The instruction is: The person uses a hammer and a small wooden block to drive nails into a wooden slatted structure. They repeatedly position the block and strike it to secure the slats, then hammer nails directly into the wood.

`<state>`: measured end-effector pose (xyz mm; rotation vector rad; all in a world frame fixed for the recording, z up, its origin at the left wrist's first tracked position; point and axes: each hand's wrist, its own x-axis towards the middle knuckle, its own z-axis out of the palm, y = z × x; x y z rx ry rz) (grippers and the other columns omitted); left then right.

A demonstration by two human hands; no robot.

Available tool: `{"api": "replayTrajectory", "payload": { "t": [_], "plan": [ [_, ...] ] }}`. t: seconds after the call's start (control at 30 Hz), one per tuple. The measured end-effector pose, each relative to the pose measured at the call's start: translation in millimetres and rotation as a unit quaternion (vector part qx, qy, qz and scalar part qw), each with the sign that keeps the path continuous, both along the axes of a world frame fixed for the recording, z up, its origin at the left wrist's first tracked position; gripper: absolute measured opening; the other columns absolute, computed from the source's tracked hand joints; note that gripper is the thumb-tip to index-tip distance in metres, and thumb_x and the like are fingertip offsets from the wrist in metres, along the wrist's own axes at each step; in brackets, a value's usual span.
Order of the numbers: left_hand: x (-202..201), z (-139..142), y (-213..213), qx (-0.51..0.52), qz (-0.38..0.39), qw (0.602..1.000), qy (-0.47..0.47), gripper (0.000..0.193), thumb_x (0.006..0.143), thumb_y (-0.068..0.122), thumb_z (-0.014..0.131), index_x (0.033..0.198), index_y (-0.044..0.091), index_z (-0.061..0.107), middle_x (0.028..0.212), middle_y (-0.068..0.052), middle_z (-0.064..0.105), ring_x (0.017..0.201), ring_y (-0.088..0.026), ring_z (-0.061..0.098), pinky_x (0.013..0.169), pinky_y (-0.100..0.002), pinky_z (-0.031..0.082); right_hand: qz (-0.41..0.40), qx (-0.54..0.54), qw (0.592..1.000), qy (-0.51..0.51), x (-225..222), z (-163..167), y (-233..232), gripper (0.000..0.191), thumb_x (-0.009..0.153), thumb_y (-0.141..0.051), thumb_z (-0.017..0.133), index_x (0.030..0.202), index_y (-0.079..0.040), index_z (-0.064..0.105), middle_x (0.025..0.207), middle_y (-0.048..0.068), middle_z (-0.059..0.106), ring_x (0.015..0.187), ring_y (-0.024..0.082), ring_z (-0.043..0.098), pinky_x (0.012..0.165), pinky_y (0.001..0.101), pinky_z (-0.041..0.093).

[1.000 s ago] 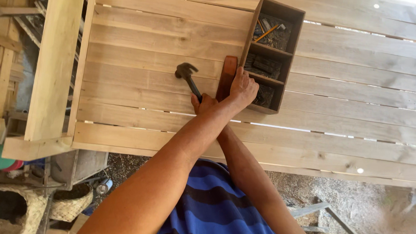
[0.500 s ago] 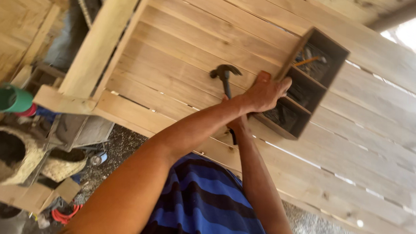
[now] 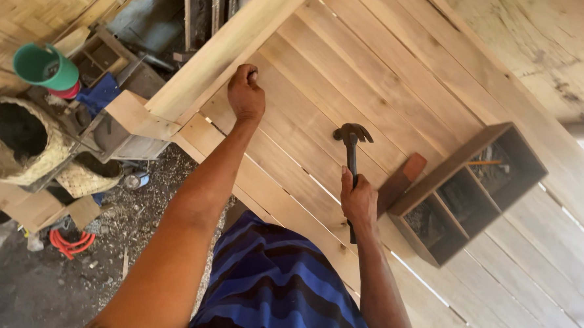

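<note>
My left hand [image 3: 246, 93] is pinched shut on a small dark nail, its fingertips pressed to the pale slats of the wooden platform [image 3: 309, 73] right beside the thick side rail [image 3: 225, 49]. My right hand [image 3: 359, 201] grips the black handle of a claw hammer [image 3: 352, 137]. The hammer head lies over the slats, a forearm's length right of the left hand. A dark wooden box with three compartments [image 3: 466, 155] sits on the slats just right of the right hand, with nails and small hardware inside.
A reddish-brown wooden piece [image 3: 403, 179] lies against the box. Left of the platform, below its edge, are a green bucket [image 3: 45, 66], a woven basket [image 3: 17, 139], an orange coil of cord [image 3: 70, 243] and scrap wood on dirt ground.
My left hand has left the compartment box and swung left to the slats by the side rail. The view has tilted, and my right hand now shows on the hammer handle.
</note>
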<state>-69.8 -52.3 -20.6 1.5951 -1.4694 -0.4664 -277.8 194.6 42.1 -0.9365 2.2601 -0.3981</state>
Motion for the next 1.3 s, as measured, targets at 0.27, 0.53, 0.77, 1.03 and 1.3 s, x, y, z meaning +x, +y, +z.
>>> {"api": "replayTrajectory", "payload": {
  "t": [0.27,0.53,0.77,1.03,1.3],
  "plan": [
    [8.9,-22.1,-57.4,-0.044,0.081,0.994,-0.061,0.011,0.088,0.008,0.069,0.093,0.017,0.069,0.093,0.000,0.075,0.097,-0.024,0.067,0.102,-0.048,0.038,0.086,-0.020,0.996,0.023,21.2,-6.5,-60.2,0.061,0.099,-0.059,0.051,0.082,-0.001,0.062,0.072,0.029,0.065,0.070,0.049,0.065,0.065,0.0563,0.050],
    [14.6,-54.0,-72.0,-0.030,0.075,0.994,-0.071,0.016,0.083,0.004,0.069,0.094,0.015,0.067,0.093,-0.007,0.071,0.096,-0.032,0.065,0.094,-0.048,0.045,0.095,-0.061,0.994,-0.017,43.7,9.5,-116.4,0.060,0.105,-0.052,0.048,0.073,-0.002,0.060,0.056,0.016,0.058,0.052,0.029,0.061,0.055,0.0447,0.047],
    [18.8,-63.7,-81.7,-0.035,0.085,0.992,-0.090,0.014,0.083,0.007,0.068,0.092,0.017,0.067,0.093,-0.005,0.071,0.097,-0.031,0.065,0.096,-0.049,0.044,0.152,-0.253,0.954,-0.054,77.6,35.7,-178.6,0.046,0.109,-0.039,0.053,0.076,-0.005,0.058,0.053,0.005,0.057,0.046,0.014,0.057,0.044,0.0342,0.042],
    [24.0,-66.4,-88.0,-0.018,0.080,0.991,-0.104,0.012,0.087,0.008,0.065,0.096,0.015,0.068,0.096,-0.005,0.072,0.101,-0.031,0.065,0.098,-0.049,0.043,0.188,-0.318,0.929,-0.004,118.1,-20.2,-221.9,0.045,0.111,-0.036,0.055,0.079,-0.005,0.055,0.057,0.010,0.056,0.046,0.022,0.055,0.046,0.0376,0.043],
    [23.3,-66.2,-90.6,0.008,0.091,0.988,-0.126,0.014,0.091,0.011,0.063,0.102,0.015,0.071,0.103,-0.012,0.074,0.105,-0.035,0.065,0.099,-0.052,0.043,0.186,-0.306,0.934,-0.003,115.6,-25.9,-229.2,0.044,0.109,-0.034,0.056,0.077,-0.004,0.055,0.053,0.014,0.053,0.041,0.030,0.052,0.041,0.0424,0.039]
  ]
}}
